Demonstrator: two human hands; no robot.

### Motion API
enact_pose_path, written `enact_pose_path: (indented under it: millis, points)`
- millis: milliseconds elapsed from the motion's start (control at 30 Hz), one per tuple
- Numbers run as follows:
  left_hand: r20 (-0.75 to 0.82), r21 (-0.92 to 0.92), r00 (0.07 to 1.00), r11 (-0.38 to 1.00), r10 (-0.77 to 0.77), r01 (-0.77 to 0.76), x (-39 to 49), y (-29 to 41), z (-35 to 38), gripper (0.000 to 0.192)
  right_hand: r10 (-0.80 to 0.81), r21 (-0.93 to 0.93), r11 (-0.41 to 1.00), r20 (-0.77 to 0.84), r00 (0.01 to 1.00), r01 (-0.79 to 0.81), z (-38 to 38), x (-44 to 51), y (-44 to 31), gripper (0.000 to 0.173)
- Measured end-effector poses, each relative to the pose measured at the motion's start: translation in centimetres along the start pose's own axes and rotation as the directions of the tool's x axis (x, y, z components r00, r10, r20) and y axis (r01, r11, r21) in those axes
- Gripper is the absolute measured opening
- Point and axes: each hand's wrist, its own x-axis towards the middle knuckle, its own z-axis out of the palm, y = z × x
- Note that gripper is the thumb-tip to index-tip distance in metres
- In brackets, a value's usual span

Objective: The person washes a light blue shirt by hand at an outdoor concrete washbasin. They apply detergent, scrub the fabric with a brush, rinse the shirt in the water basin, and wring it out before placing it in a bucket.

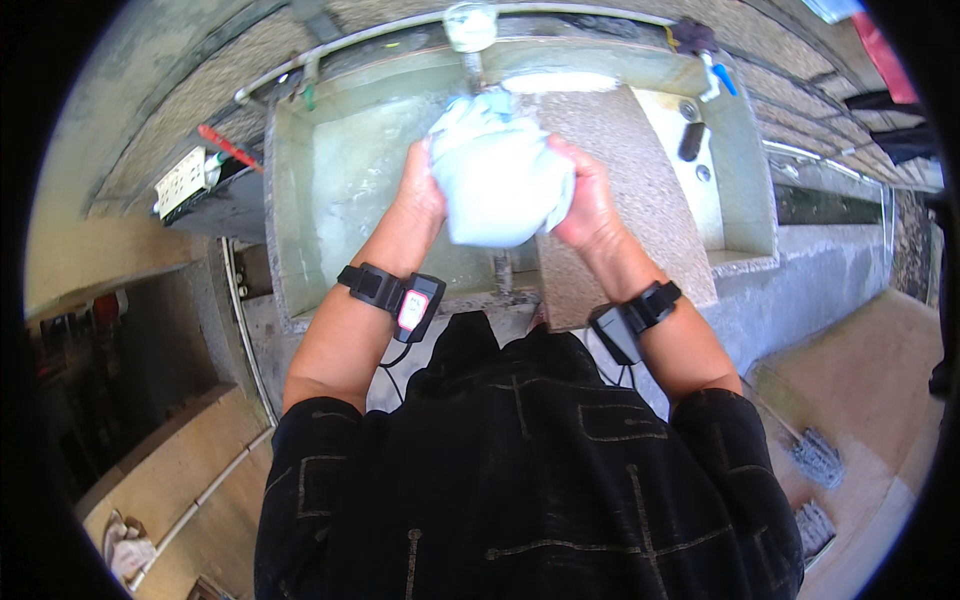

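Note:
A bunched pale blue cloth (501,184) is held up between my two hands, over the middle of a double stone sink (289,202). My left hand (421,184) grips its left side, the fingers mostly hidden by the fabric. On the opposite side my right hand (585,191) holds it with the thumb up near the top edge. Behind the cloth, water stands in the left basin (356,187). A speckled stone slab (622,225) lies tilted across part of the right basin, under my right hand and forearm.
A dark scrubbing brush (691,141) lies in the right basin beside round drain fittings (688,111). A tap with a blue lever (724,79) is at the back right. A pale round container (471,26) stands behind the sink. A mop (817,456) rests on the floor at right.

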Motion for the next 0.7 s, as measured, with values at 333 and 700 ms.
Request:
enact_pose_path:
  millis: [333,700]
  points:
    - [0.281,0.91,0.9,0.391,-0.334,-0.139,4.7,-14.7,8.0,0.058,-0.202,-0.661,0.744,-0.089,0.975,0.093,-13.9,-5.3,-11.8,0.057]
    - [0.391,0.918,0.871,-0.066,0.297,-0.39,-2.8,-22.8,3.6,0.059,-0.543,-0.98,-0.142,0.193,0.817,0.138,-14.5,-13.8,-1.9,0.046]
